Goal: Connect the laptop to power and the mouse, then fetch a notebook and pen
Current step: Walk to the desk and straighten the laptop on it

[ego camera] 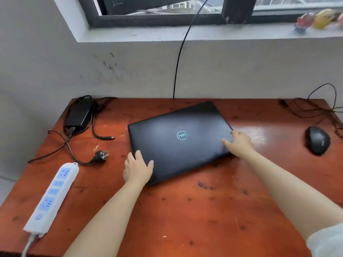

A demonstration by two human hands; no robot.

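Observation:
A closed black laptop (181, 140) lies skewed in the middle of the red-brown wooden table (185, 216). My left hand (137, 168) grips its near left corner, fingers spread over the lid. My right hand (239, 143) holds its right edge. The black power brick (79, 114) sits at the back left, its barrel connector (108, 138) and wall plug (102, 155) loose on the table. A white power strip (51, 196) lies along the left edge. A black mouse (318, 140) rests at the far right with its cable (319, 106) coiled behind. No notebook or pen is in view.
A black cable (182, 47) runs from the window down behind the table's back edge. Small toy figures (313, 20) stand on the windowsill at the upper right. A grey wall bounds the table at the back and left.

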